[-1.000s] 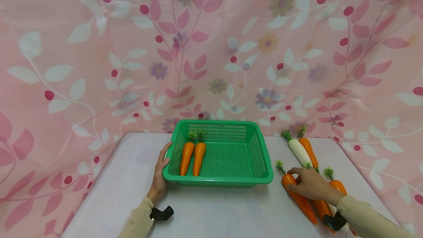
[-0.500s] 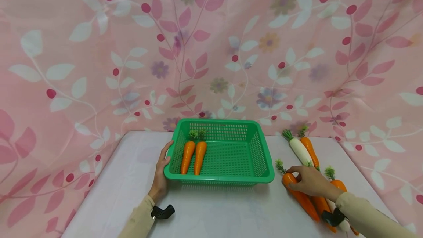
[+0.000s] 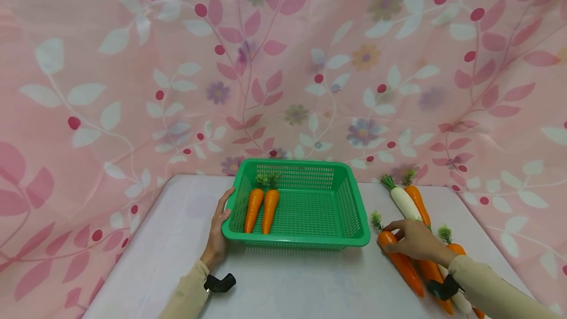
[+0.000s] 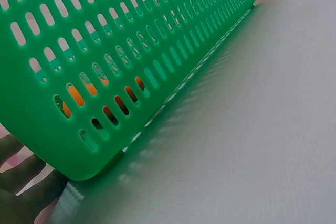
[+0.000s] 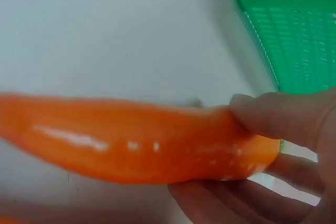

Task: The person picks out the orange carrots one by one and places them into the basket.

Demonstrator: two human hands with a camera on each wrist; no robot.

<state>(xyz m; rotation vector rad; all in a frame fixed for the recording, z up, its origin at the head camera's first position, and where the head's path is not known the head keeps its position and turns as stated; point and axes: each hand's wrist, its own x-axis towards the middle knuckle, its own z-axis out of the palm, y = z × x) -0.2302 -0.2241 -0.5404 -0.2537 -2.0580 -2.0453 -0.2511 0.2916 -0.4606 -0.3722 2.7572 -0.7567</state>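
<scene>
In the head view, a green perforated basket (image 3: 296, 241) stands mid-table, with two orange carrots (image 3: 254, 210) side by side at its left. My left hand (image 3: 217, 238) touches the basket's left rim; in the left wrist view its spread fingers (image 4: 23, 174) meet the outer wall, and their tips are hidden. To the right of the basket, my right hand (image 3: 416, 242) pinches a carrot (image 3: 405, 270) near its leafy end, thumb on one side and fingers on the other. The right wrist view shows this carrot (image 5: 131, 140) close up, lying across the frame.
Beside the right hand lie another carrot (image 3: 435, 282), a partly hidden carrot (image 3: 456, 248) and a white radish (image 3: 460, 303). Farther back are a white radish (image 3: 405, 203) and a carrot (image 3: 418, 201). A pink floral cloth (image 3: 283, 63) hangs behind the white table (image 3: 274, 289).
The tip of the pinched carrot has swung slightly left, away from the carrot beside it. The head view has shifted a little. The left hand stays at the basket's rim.
</scene>
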